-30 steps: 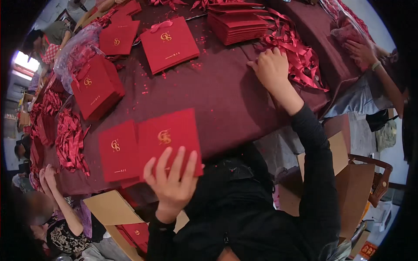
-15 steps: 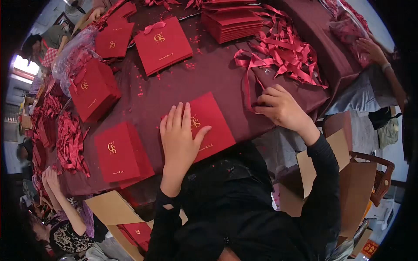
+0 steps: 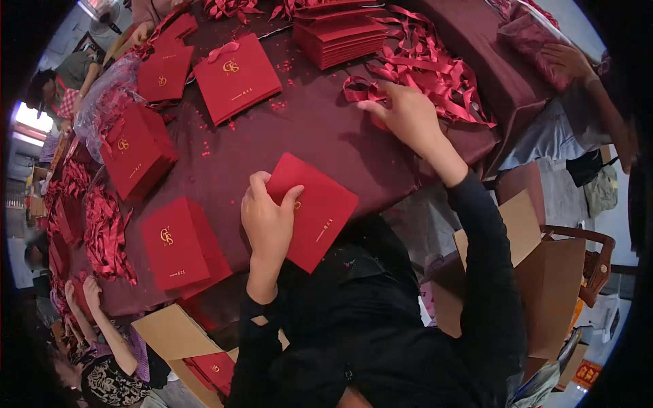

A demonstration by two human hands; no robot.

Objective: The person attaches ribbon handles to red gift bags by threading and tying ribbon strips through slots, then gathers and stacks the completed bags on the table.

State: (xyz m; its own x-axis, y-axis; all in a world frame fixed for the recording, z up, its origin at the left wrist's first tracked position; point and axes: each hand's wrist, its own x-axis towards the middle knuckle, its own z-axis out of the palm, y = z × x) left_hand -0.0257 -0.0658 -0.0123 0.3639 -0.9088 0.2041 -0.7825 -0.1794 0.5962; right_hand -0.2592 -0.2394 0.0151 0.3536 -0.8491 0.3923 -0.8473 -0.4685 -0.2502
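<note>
In the head view, the left hand (image 3: 266, 214) pinches a red bag (image 3: 320, 204), thumb on the printed front and fingers behind; the bag sits tilted at the table's (image 3: 320, 132) near edge, its lower corner past it. The right hand (image 3: 408, 115), beyond that bag and to its right, is at the ribbon pile (image 3: 435, 75), thumb spread from bent fingers; whether it grips a strand, I cannot tell. The step in hand appears to be steadying the bag while reaching for ribbon. Picking one out would call for parting it from the tangle, the likeliest hindrance.

Left of the held bag lies a second bag (image 3: 180, 248), near enough to crowd the left hand. Beyond the held bag are a ribbon-handled bag (image 3: 238, 78), a stack of bags (image 3: 343, 41) and red scraps (image 3: 279, 105).
</note>
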